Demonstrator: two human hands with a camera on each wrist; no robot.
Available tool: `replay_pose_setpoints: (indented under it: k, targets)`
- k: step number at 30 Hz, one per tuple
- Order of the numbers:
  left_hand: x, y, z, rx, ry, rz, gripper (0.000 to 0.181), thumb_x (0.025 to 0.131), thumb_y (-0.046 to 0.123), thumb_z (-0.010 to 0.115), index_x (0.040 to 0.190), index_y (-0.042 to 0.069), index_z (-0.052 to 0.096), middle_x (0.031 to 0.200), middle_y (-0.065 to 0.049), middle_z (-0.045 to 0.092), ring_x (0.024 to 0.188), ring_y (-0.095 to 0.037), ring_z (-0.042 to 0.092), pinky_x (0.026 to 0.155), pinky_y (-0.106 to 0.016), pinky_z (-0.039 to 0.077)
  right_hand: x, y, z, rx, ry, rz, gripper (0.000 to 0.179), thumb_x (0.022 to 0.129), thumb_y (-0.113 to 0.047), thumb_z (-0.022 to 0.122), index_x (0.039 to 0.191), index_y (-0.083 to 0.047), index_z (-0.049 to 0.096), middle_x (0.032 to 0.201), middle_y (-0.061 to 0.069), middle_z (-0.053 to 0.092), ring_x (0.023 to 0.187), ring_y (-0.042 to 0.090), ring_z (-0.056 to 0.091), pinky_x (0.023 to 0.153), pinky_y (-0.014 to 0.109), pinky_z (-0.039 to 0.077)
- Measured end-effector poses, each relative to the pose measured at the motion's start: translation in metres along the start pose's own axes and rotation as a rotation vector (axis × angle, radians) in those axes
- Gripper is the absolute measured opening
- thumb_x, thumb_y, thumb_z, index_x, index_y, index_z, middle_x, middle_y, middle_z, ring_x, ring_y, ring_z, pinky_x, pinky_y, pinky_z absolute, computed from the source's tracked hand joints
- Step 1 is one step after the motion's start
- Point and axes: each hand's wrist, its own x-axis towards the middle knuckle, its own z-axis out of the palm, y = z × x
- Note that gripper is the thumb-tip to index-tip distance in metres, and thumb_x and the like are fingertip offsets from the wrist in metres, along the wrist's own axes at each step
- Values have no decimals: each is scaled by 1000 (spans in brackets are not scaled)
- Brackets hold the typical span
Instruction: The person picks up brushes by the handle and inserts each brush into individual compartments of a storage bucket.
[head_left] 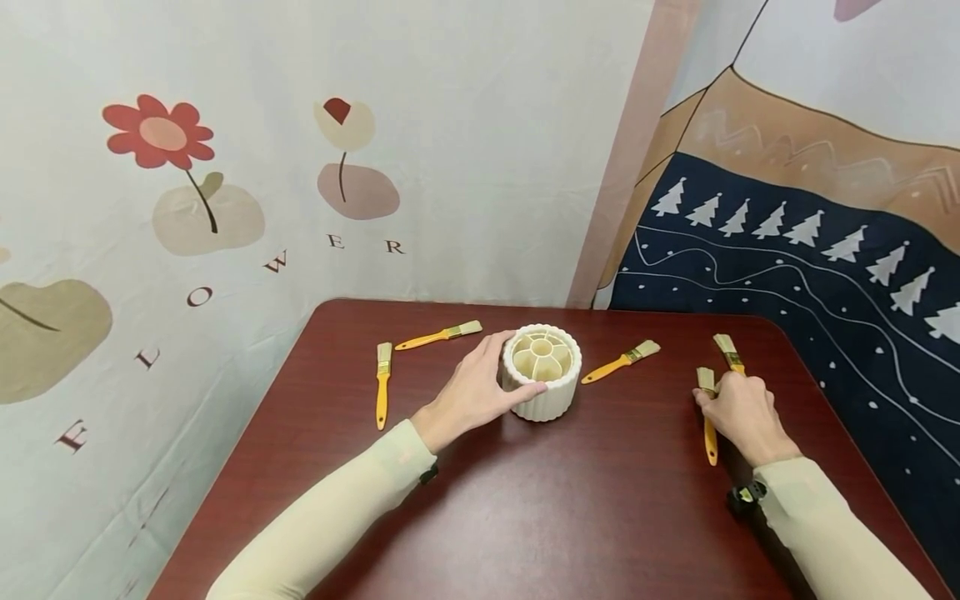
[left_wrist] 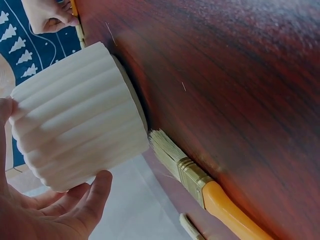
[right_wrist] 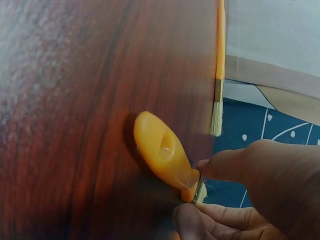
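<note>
A white ribbed round holder stands on the table, its inside split into several compartments round a central tube. My left hand grips its left side, thumb across the front and fingers behind; the left wrist view shows those fingers against the ribbed wall. Over at the right, my right hand pinches a paintbrush near its metal band, bristles away from me. In the right wrist view the yellow handle slants over the tabletop. Another paintbrush lies just beyond that hand, which hides most of its handle.
Two paintbrushes lie left of the holder: one upright in view, one slanted near the back edge. A further paintbrush rests right of the holder. Printed cloth hangs behind the dark red table.
</note>
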Motion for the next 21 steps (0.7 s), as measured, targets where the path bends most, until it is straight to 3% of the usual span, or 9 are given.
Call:
replay_pose_setpoints:
  k: [12, 21]
  targets:
    - [0, 0, 1, 5, -6, 2, 101, 94, 67, 92, 172, 19, 48, 158, -6, 66, 143, -28, 71, 121, -50, 63, 2, 0, -2, 8, 9, -18, 65, 107, -21, 81, 50, -13, 52, 48, 0, 47, 47, 22, 52, 49, 35, 43]
    - [2, -1, 0, 9, -8, 8, 102, 94, 67, 92, 172, 19, 48, 157, -6, 66, 142, -27, 71, 119, -49, 64, 6, -3, -3, 23, -45, 26, 62, 107, -21, 81, 51, -15, 56, 51, -3, 44, 49, 21, 54, 49, 35, 44]
